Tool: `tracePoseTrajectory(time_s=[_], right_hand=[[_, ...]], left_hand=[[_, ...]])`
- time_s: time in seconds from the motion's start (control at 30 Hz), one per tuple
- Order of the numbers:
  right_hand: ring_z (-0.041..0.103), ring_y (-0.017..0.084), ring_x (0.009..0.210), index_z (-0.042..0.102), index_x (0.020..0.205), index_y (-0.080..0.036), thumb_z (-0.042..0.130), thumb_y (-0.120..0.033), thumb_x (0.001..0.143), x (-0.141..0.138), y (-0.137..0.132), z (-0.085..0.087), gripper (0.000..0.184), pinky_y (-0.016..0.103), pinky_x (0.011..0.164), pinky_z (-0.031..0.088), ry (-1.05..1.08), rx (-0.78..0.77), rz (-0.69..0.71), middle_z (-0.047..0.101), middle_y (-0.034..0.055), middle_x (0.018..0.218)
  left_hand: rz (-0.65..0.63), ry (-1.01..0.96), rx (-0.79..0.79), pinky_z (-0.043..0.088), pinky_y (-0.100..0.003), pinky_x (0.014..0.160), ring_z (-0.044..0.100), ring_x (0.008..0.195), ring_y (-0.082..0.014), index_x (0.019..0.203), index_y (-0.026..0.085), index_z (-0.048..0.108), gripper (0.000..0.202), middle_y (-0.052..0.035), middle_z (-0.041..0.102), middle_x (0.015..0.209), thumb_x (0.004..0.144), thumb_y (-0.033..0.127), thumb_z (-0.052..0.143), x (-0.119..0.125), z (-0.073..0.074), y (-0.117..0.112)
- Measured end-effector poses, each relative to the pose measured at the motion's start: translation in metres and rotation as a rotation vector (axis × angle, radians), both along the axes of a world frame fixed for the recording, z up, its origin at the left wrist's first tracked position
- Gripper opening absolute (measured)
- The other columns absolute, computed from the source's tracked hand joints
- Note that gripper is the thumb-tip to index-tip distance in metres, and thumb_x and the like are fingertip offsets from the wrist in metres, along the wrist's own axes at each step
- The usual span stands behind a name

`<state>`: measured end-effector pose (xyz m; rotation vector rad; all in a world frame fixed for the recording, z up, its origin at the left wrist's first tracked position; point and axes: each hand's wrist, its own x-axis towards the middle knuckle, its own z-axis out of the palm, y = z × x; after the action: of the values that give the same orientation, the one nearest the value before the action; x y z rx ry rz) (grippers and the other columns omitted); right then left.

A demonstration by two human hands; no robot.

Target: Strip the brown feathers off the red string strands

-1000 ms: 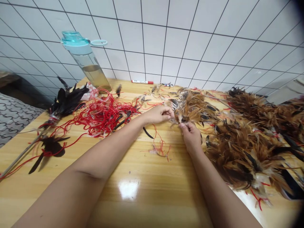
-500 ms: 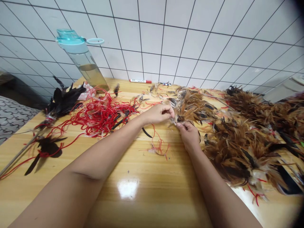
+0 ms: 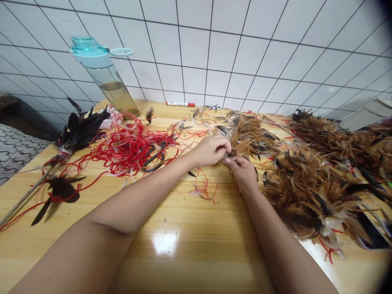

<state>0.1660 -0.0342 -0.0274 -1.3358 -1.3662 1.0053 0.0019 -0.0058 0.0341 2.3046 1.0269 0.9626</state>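
left hand (image 3: 211, 151) and right hand (image 3: 243, 173) pinch a tuft of glossy brown feathers (image 3: 249, 136) fingertip to fingertip. tangled red cord (image 3: 131, 149) lies close by.

I'm losing the pinched feather bases (image 3: 228, 157) behind the left hand's fingers (image 3: 219, 146). The brown feather pile (image 3: 318, 192) is running off the right edge.

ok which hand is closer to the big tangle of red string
Left. The left hand is just to the right of the tangle of red string, clear of its main mass. The right hand is farther off, beyond the left hand, at the brown feathers.
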Motion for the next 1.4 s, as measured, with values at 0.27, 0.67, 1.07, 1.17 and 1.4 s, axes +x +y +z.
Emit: tracePoseTrajectory(time_s=[0.27,0.67,1.07,1.17,1.4], right_hand=[[0.038,0.013,0.053,0.057,0.061,-0.022,0.063,-0.042,0.070,0.002,0.000,0.000,0.023,0.025,0.051,0.029,-0.009,0.011,0.062,0.042,-0.0040,0.050],[0.038,0.012,0.053,0.049,0.058,-0.022,0.063,-0.045,0.066,-0.001,0.000,0.011,0.028,0.026,0.054,0.031,0.180,-0.016,-0.022,0.041,-0.0049,0.051],[0.036,0.012,0.054,0.053,0.059,-0.021,0.062,-0.045,0.068,0.000,0.003,-0.001,0.027,0.026,0.053,0.029,0.073,-0.001,-0.054,0.041,-0.0049,0.050],[0.036,0.012,0.054,0.051,0.056,-0.021,0.062,-0.044,0.069,0.001,0.003,-0.002,0.028,0.026,0.053,0.029,0.048,0.008,-0.055,0.041,-0.0046,0.049],[0.038,0.013,0.055,0.053,0.058,-0.021,0.063,-0.043,0.069,0.001,0.004,-0.004,0.026,0.026,0.053,0.029,0.071,0.020,-0.021,0.041,-0.0046,0.049]], left_hand=[[0.011,-0.067,0.031,0.044,-0.024,0.074,0.057,0.078,-0.0121,0.085,0.015,0.065,0.022,-0.0026,0.064,0.082,0.076,0.006,0.048,0.004,-0.004,0.000],[0.220,-0.224,-0.148,0.041,-0.022,0.062,0.049,0.064,-0.0094,0.077,0.015,0.058,0.009,0.0008,0.056,0.071,0.080,0.023,0.056,-0.004,-0.002,0.006],[0.051,-0.305,-0.525,0.031,-0.019,0.051,0.041,0.054,-0.0069,0.074,0.014,0.054,0.008,0.0054,0.046,0.059,0.075,0.022,0.058,0.016,-0.016,-0.004],[0.043,-0.358,-0.544,0.031,-0.018,0.051,0.041,0.054,-0.0064,0.076,0.014,0.054,0.009,0.0056,0.047,0.060,0.074,0.022,0.059,0.017,-0.018,-0.003],[0.016,-0.339,-0.498,0.033,-0.019,0.055,0.040,0.057,-0.0069,0.074,0.014,0.055,0.008,0.0052,0.048,0.061,0.072,0.020,0.059,0.018,-0.016,-0.004]])
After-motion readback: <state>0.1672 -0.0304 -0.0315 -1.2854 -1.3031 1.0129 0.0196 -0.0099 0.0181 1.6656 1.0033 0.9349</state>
